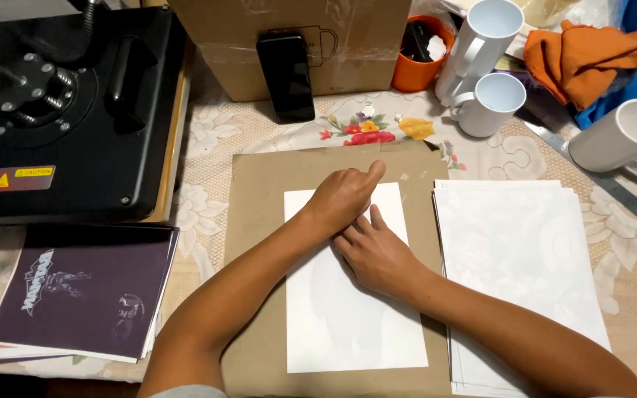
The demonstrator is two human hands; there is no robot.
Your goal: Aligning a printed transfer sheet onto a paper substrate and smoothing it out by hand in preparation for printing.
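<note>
A white sheet of paper [355, 295] is laid flat on a brown cardboard sheet [259, 184], which rests on the counter [208, 162] covered by a lace cloth. The left hand [340, 197] is pressed on the upper part of the sheet, loosely curled with the thumb raised, nothing gripped. The right hand [377, 254] is laid just beneath it, touching it, fingers extended flat on the paper, nothing grasped.

A stack of white paper [517, 265] lies just to the right, and dark printed sheets [82, 291] to the left below a black heat press [68, 110]. White mugs [492, 103] and an orange cloth [584, 55] are set at the back.

The smoothing is judged best done with even, flat pressure, worked outward from the middle, so that the sheet is kept square on the cardboard and no crease is pushed in.
</note>
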